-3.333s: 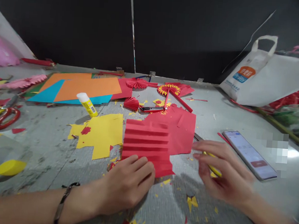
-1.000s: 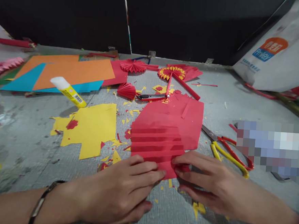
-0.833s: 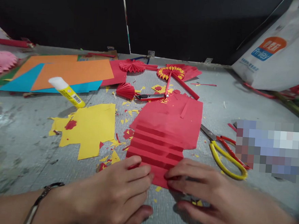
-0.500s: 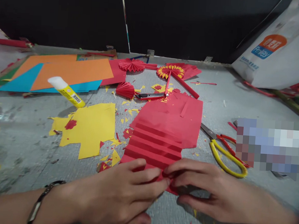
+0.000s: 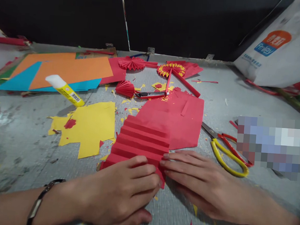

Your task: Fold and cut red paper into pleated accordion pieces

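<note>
A sheet of red paper folded in accordion pleats (image 5: 141, 139) lies in front of me, its near edge partly under my hands. My left hand (image 5: 118, 192) bends its fingers over the near left part of the pleats; the thumb sits apart below, and the fingertips are partly hidden. On the right edge of the pleated paper rest the fingertips of my right hand (image 5: 206, 185), stretched out and lying flat. Beneath and beyond the pleats is a larger flat red sheet (image 5: 185, 125). Scissors (image 5: 226, 152) with yellow and red handles lie right of it.
A glue stick (image 5: 65, 90) stands tilted near cut yellow paper (image 5: 95, 125). Orange sheets (image 5: 73, 69) and blue ones are stacked behind. Red paper fans (image 5: 131, 63), a utility knife (image 5: 151, 94) and scraps lie farther back. A white bag (image 5: 280, 49) stands at right; a blurred patch hides something.
The pleated paper has shifted left and turned slightly. My right hand's fingers have straightened from a bent pinch and now lie flat at its right edge. My left hand stays on the paper.
</note>
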